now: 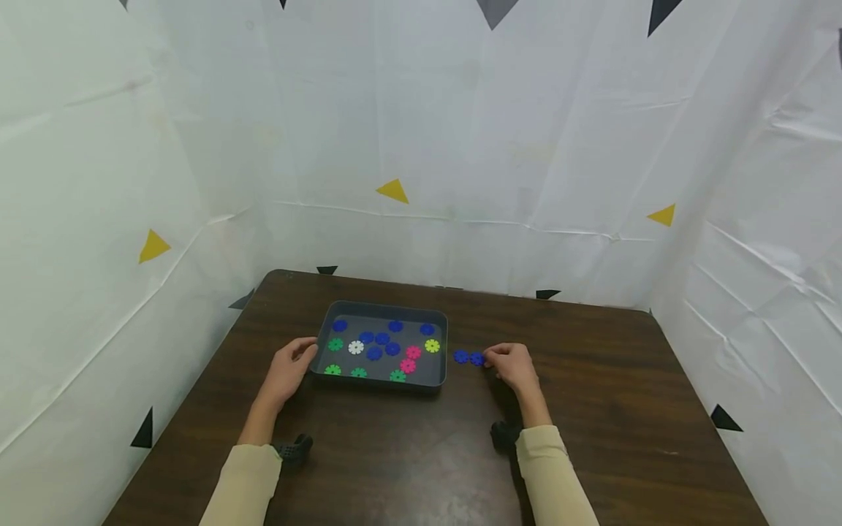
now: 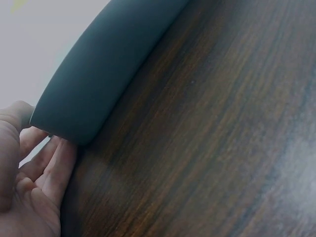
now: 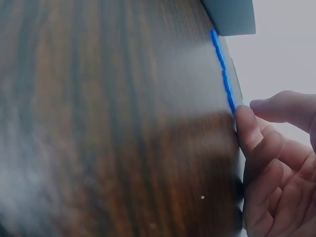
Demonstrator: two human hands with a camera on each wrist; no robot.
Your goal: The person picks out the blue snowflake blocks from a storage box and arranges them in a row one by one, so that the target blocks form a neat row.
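Well, white sheeting (image 1: 427, 109) backs a brown table (image 1: 612, 372); left fingers (image 2: 58, 165) grip a tray (image 1: 368, 312); right fingers (image 3: 248, 129), a disc (image 1: 476, 359).

Tray (image 1: 365, 322): smooth, matt, apparently plastic
Discs (image 1: 460, 356): plastic-looking, smooth
Desk (image 1: 408, 438): wood-grained, glossy sheen
Backdrop (image 1: 447, 131): cloth-like sheeting, creased
Sleeve (image 1: 246, 482): matt cloth
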